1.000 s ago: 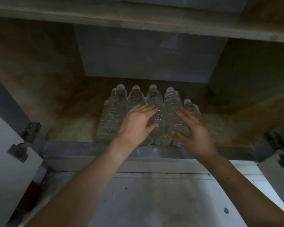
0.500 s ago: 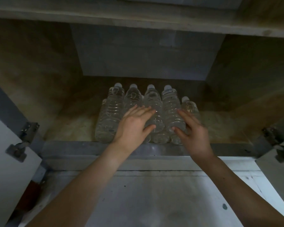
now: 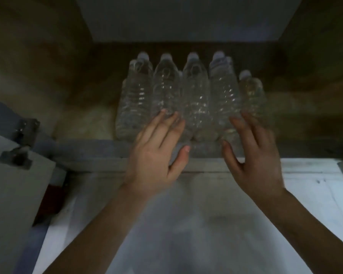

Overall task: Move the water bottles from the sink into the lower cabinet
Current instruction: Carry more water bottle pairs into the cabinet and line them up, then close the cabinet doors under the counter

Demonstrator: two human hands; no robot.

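Note:
Several clear water bottles [image 3: 194, 99] with pale caps stand packed in rows at the front of the lower cabinet floor [image 3: 83, 123]. A shorter-looking bottle [image 3: 251, 89] stands at the right end. My left hand [image 3: 156, 153] hovers in front of the bottles with straight fingers, its fingertips at the bottle bases. My right hand [image 3: 251, 155] is spread open in front of the right-hand bottles and holds nothing. The frame is blurred by motion.
The cabinet's wooden side walls [image 3: 38, 62] and grey back panel [image 3: 186, 16] enclose the bottles. An open door with a metal hinge [image 3: 20, 151] stands at the left. Pale tiled floor [image 3: 186, 224] lies below the cabinet's front sill [image 3: 91, 155].
Both hands have drawn back from the bottles toward the cabinet's front edge. The view has moved closer to the cabinet.

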